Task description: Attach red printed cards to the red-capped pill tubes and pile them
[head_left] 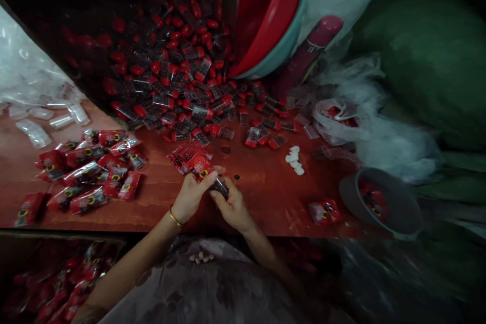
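My left hand, with a gold bangle at the wrist, pinches a red printed card with a ring pattern. My right hand is closed round a small clear bottle with dark contents. The two hands meet over the front of the table, and the bottle's near end points down to the right. Whether the bottle touches the card is hidden by my fingers. Just behind my left hand lies a fanned stack of red cards. Past both hands spreads a big heap of red-capped clear bottles.
Finished-looking red packs lie at left on the red table. Clear sleeves are behind them. At right are white pieces, a red pack and a grey bowl. Red basins and a spray can stand behind.
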Motion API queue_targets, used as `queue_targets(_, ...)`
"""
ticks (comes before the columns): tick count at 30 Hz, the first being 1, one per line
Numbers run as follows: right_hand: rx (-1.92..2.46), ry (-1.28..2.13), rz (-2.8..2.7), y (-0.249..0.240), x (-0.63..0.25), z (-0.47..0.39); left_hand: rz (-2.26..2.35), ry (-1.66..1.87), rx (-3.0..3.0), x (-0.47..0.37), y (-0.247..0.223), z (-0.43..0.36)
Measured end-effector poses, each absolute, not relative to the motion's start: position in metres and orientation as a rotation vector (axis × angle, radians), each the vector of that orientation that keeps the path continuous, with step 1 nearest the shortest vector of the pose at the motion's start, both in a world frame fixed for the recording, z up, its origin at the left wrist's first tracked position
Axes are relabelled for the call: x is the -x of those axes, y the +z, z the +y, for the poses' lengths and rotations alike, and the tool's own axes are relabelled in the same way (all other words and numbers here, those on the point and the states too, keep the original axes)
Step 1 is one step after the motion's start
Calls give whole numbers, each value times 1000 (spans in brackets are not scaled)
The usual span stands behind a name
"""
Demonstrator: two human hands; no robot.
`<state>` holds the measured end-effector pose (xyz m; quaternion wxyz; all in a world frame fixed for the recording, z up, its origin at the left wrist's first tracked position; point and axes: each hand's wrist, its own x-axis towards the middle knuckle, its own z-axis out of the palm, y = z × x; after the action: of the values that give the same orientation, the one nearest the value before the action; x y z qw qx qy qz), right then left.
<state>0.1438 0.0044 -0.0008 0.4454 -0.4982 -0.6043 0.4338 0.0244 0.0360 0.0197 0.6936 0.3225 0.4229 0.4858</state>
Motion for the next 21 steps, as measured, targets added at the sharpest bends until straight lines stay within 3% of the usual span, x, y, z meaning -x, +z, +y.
queue_targets(9, 1197, 964, -1351, -19, -140, 2, 935, 900, -795, -35, 23, 39)
queue_targets(21, 1055, 1431, -1149, -10, -137, 2, 978, 1028, -787, -23, 18, 41)
